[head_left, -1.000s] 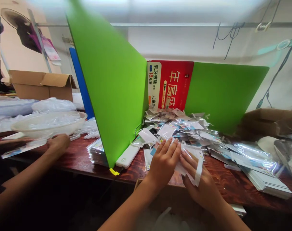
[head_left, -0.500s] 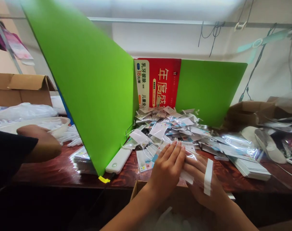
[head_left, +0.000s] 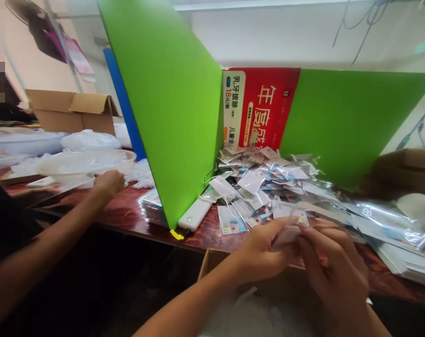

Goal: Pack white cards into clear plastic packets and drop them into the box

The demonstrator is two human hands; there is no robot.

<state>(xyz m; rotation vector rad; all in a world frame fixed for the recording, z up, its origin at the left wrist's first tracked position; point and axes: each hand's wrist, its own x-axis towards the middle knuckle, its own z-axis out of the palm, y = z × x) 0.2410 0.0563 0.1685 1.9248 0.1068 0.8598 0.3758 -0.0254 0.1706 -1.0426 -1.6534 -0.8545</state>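
Pinching the clear packet [head_left: 285, 237] with left hand [head_left: 266, 249] and right hand [head_left: 340, 262] alike, you best press evenly, facing the pile [head_left: 268, 175] at eleven o'clock.

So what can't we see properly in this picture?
In the head view:
Held packet: blurred, mostly covered by the left hand and right hand.
Co-worker: cut off by the left edge.
Print on the heaped packets: too small, blurred.
Open box: contents dim, blurred.
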